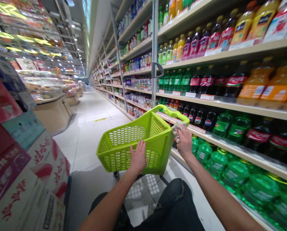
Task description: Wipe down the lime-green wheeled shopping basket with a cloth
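A lime-green plastic shopping cart (158,141) with perforated sides stands side-on before my knees. My left hand (138,156) lies on its near side just below the rim, fingers stretched out and holding nothing. Up at the handle end, my right hand (184,141) grips a crumpled whitish cloth (178,127). The cloth touches the cart's corner where the handle (173,113) meets the body. My right fingers are partly hidden by the cloth and the hand itself. Inside the basket I see no goods.
Shelves of drink bottles (235,78) run along the right, with large green bottles (235,173) at the bottom. Stacked cartons (44,160) stand close on the left. A display counter (53,112) lies beyond them. The tiled aisle (90,102) stretches ahead.
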A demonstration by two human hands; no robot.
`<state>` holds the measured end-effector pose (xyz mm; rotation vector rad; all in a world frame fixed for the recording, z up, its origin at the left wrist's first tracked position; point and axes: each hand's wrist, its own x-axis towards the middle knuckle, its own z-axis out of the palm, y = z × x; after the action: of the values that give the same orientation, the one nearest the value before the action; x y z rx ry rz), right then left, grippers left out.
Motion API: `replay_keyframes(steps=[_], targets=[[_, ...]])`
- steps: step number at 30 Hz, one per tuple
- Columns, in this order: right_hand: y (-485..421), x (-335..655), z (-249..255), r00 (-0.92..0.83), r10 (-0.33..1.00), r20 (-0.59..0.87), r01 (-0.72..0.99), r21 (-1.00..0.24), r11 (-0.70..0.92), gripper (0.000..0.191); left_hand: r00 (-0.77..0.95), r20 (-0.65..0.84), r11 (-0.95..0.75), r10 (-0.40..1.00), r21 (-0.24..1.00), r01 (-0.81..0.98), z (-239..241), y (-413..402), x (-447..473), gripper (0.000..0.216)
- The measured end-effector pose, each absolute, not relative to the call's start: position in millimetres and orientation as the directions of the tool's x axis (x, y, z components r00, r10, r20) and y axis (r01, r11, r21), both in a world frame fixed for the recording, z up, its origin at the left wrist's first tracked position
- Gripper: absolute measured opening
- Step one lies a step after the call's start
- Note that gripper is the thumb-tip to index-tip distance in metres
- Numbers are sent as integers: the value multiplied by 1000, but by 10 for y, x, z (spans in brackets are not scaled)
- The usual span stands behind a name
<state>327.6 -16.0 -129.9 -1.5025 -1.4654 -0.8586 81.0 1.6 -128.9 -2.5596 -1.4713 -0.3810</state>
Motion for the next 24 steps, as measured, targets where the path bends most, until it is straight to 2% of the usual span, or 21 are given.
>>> replay_keyframes(steps=[2,6,8,10,14,16,21,23,24], targets=[[-149,3270,-1338,47,434,900,995,-80,59,50,482,299,-502,823,-13,865,-1299,8,807,71],[-299,3095,-1776,-170,541,824,978,71,198,53,495,304,-510,814,-35,859,-1316,17,774,70],[-349,3078,-1813,-209,560,802,971,100,219,54,496,312,-511,810,-37,859,-1328,30,762,70],[-327,3170,-1599,-150,524,838,984,74,164,53,496,318,-514,808,-30,857,-1341,38,759,70],[-149,3503,-958,69,414,908,998,-61,-34,50,488,327,-512,809,-15,859,-1342,32,773,66],[-107,3564,-903,71,414,907,997,-58,-44,48,475,330,-504,816,3,864,-1321,20,782,63],[-281,3289,-1538,-227,472,852,969,149,197,46,456,334,-502,825,62,862,-1253,1,778,59],[-345,3242,-1644,-282,503,817,953,180,243,48,459,332,-509,824,77,858,-1242,1,772,58],[-352,3270,-1602,-257,502,826,961,161,227,49,461,331,-511,823,79,856,-1241,0,772,57]])
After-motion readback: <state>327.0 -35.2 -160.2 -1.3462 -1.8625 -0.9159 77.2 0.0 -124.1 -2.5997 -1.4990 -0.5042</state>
